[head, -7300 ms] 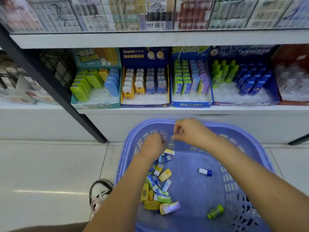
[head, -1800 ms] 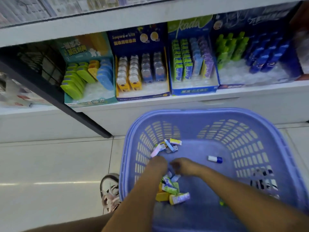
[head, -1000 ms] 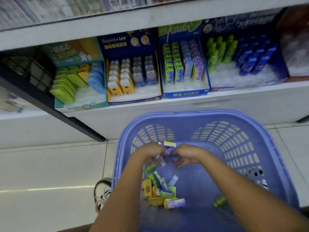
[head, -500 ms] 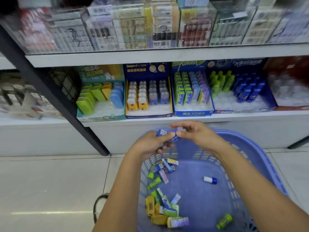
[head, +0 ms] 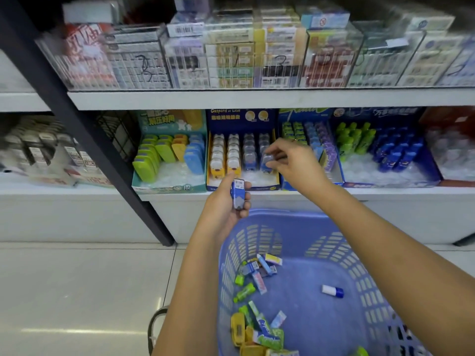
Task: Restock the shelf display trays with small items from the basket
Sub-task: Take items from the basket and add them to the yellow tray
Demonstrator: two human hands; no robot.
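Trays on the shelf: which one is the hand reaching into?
The dark blue tray with yellow sides, right of the teal tray. The right hand pinches a small case over its rightmost row; no hand reaches the others.

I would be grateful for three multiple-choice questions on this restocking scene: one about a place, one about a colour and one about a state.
1. Which tray is the right hand reaching into?
A. the teal tray
B. the dark blue tray
C. the red tray

2. What colour is the barcoded packet held in the left hand?
A. yellow
B. green
C. blue

3. What state is the basket in?
A. holding loose items
B. empty
C. tipped over

Answers:
1 B: the right hand's fingers pinch a small blue item at the front of that tray's rightmost row.
2 C: the packet's body is blue under a white barcode label.
3 A: packets lie scattered on the basket's floor.
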